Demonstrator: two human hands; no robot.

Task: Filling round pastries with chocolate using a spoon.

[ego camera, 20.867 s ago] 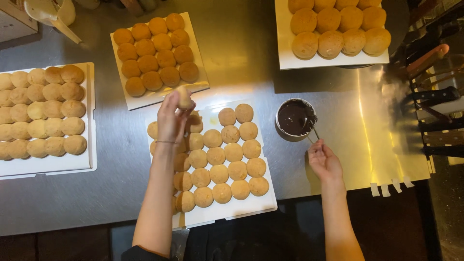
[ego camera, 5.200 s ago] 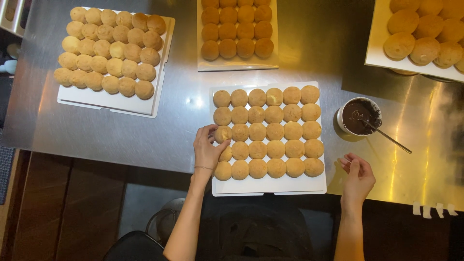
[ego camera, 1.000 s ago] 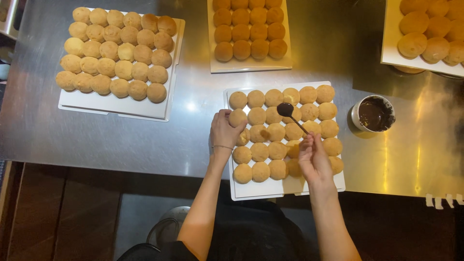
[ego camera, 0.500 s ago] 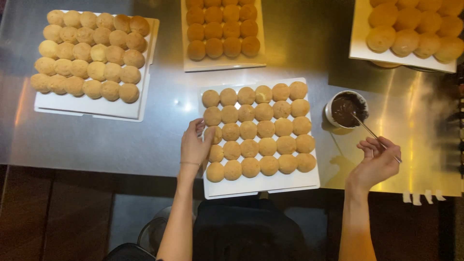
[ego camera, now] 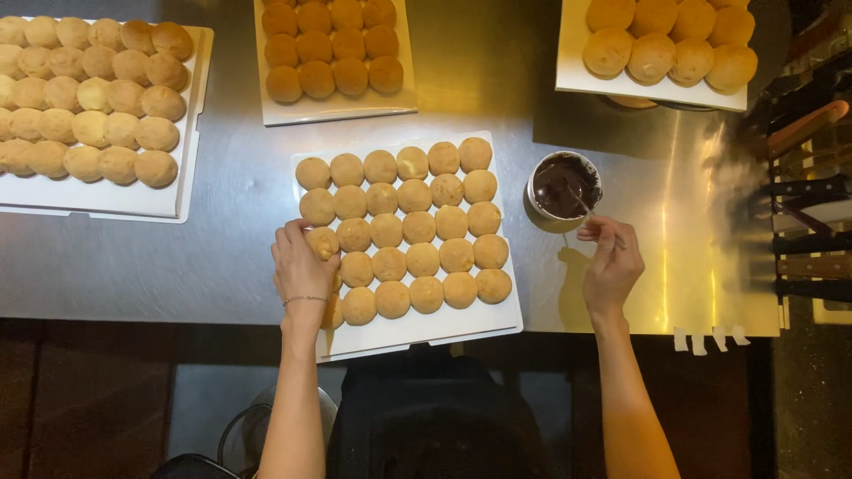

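A white tray [ego camera: 426, 330] in front of me holds several rows of round golden buns [ego camera: 417, 229]. My left hand [ego camera: 300, 266] rests on the tray's left edge, fingers curled over a bun [ego camera: 323, 241] in the left column. My right hand [ego camera: 607, 263] is to the right of the tray and pinches the handle of a thin spoon [ego camera: 593, 215]. The spoon's tip sits in a small white bowl of dark chocolate filling [ego camera: 564, 185].
Three other white trays of buns lie at the back left [ego camera: 177, 191], back middle [ego camera: 337, 106] and back right [ego camera: 657, 89]. Everything stands on a steel counter [ego camera: 222, 257]. Knives with wooden handles [ego camera: 803, 191] hang on a rack at the far right.
A second ago my right hand held the spoon over the front tray's buns. It has swung right and brought the spoon back into the chocolate bowl. My left hand stayed on the left column.
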